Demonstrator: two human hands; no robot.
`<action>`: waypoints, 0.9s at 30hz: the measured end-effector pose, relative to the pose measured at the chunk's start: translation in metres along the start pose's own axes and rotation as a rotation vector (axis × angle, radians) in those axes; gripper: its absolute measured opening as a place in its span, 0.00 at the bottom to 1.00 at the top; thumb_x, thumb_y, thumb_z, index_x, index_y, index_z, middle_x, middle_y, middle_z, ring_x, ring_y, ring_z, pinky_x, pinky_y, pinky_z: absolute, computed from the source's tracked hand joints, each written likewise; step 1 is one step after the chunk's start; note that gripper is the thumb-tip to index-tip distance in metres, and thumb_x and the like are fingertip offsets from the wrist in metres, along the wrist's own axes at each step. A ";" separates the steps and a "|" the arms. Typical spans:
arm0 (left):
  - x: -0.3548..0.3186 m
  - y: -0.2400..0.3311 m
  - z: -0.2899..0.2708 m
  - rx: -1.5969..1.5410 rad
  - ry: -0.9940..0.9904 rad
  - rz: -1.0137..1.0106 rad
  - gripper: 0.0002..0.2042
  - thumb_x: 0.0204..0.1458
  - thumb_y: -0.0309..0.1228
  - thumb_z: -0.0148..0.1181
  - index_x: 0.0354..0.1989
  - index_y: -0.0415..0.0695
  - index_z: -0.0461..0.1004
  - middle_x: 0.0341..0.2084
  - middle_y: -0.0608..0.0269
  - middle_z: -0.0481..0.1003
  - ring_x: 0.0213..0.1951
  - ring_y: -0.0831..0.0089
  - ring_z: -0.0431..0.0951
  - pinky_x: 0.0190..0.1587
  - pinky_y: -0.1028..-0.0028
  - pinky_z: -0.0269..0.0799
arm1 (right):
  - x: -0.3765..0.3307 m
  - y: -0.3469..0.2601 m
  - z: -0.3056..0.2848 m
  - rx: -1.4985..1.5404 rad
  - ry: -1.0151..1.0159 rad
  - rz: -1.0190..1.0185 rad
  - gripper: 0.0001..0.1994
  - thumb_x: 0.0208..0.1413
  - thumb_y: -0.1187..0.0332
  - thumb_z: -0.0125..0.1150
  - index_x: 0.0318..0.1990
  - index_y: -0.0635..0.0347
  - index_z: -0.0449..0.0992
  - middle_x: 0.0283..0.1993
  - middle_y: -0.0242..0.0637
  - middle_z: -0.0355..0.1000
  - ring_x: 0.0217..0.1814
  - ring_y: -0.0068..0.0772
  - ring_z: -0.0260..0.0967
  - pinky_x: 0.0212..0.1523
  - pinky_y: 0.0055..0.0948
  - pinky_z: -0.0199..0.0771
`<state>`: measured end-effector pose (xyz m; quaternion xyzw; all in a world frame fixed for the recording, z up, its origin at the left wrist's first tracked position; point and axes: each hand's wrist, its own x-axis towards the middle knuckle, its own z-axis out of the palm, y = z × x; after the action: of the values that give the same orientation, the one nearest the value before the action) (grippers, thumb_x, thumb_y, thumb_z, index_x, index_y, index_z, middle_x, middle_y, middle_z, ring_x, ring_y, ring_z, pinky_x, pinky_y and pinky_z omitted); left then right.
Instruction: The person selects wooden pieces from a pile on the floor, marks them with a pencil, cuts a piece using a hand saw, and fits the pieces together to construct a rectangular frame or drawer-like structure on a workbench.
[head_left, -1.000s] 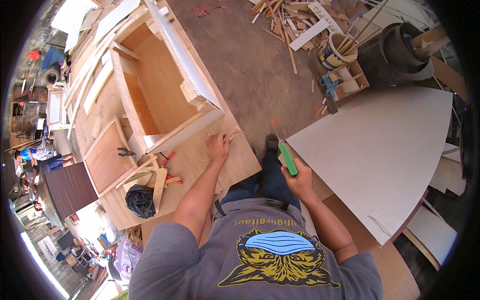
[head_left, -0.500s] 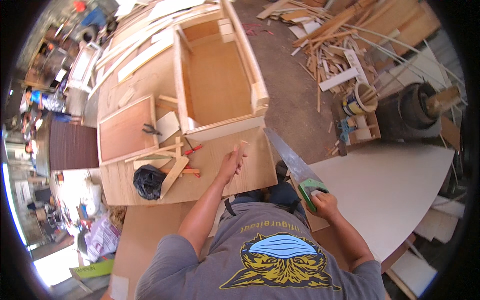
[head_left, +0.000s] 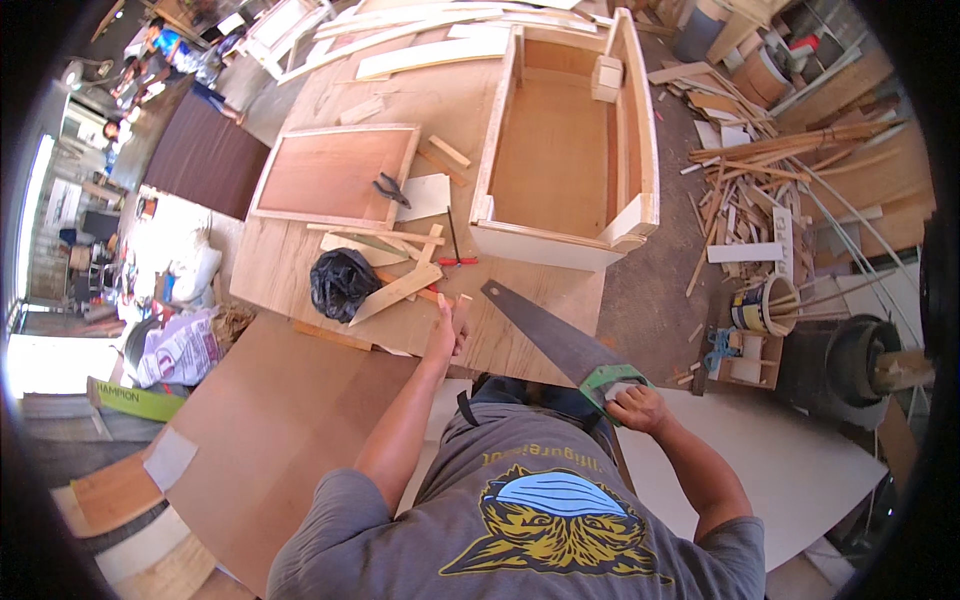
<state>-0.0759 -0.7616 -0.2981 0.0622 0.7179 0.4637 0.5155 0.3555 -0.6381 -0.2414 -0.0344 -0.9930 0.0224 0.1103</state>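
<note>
On the plywood-topped counter (head_left: 520, 330) that carried the work, the person's left hand (head_left: 443, 335) held a small, pale, narrow strip of wood (head_left: 461, 312) upright near the counter's near edge, the grip closed around its lower part so that only the top of the strip showed past the fingers. The right hand (head_left: 632, 405) was wrapped tight round the green handle of a hand saw (head_left: 545, 340), whose long dark blade ran up and to the left across the counter, its tip near the held strip but apart from it. Beyond them lay a crumpled black plastic bag (head_left: 342, 280), several loose pale wooden offcuts (head_left: 395, 290), a red-handled tool (head_left: 452, 245), dark pliers (head_left: 392, 188) on a framed reddish plywood panel (head_left: 330, 172), and an open pale wooden cabinet box (head_left: 560, 140) lying on its back. By my judgement, the step in hand was the lining-up before a cut: wood steadied, saw ready but not yet biting. The next move would call for bracing the strip firmly against the counter, fingers clear of the cut line, and bringing the teeth onto it at a shallow angle.
</note>
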 end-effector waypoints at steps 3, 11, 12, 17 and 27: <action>-0.016 0.003 -0.009 -0.085 0.010 -0.013 0.35 0.63 0.67 0.38 0.31 0.44 0.73 0.16 0.73 0.63 0.17 0.81 0.62 0.19 0.77 0.58 | 0.041 0.019 0.024 0.000 0.083 -0.102 0.07 0.43 0.65 0.63 0.31 0.45 0.72 0.27 0.25 0.65 0.29 0.25 0.69 0.29 0.28 0.69; -0.058 -0.001 -0.005 0.040 0.205 0.050 0.33 0.65 0.63 0.40 0.35 0.42 0.77 0.17 0.67 0.69 0.21 0.75 0.71 0.25 0.72 0.65 | 0.123 0.039 0.116 0.109 -0.046 -0.167 0.12 0.47 0.64 0.63 0.40 0.49 0.73 0.32 0.32 0.70 0.35 0.36 0.72 0.39 0.35 0.72; -0.056 -0.006 -0.002 0.186 0.259 0.096 0.33 0.65 0.62 0.40 0.34 0.42 0.77 0.19 0.62 0.72 0.23 0.69 0.74 0.27 0.68 0.67 | 0.127 0.043 0.128 0.134 -0.074 -0.153 0.13 0.48 0.63 0.63 0.41 0.50 0.72 0.33 0.33 0.70 0.37 0.37 0.72 0.41 0.37 0.72; -0.094 -0.030 0.006 0.587 0.408 0.156 0.32 0.65 0.59 0.40 0.31 0.41 0.80 0.31 0.44 0.80 0.37 0.46 0.81 0.42 0.53 0.73 | 0.160 0.037 0.131 0.212 -0.306 -0.070 0.22 0.52 0.62 0.62 0.55 0.57 0.71 0.52 0.47 0.69 0.59 0.48 0.65 0.60 0.46 0.64; -0.106 -0.018 0.079 1.044 0.245 -0.089 0.31 0.61 0.62 0.42 0.42 0.48 0.82 0.36 0.45 0.82 0.42 0.46 0.82 0.45 0.52 0.76 | 0.200 0.021 0.121 0.516 -0.178 -0.078 0.22 0.56 0.58 0.61 0.55 0.58 0.72 0.50 0.43 0.72 0.59 0.45 0.69 0.56 0.46 0.72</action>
<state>0.0431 -0.7845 -0.2420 0.2249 0.9099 0.0264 0.3475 0.1355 -0.6065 -0.3174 0.0350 -0.9608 0.2734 0.0285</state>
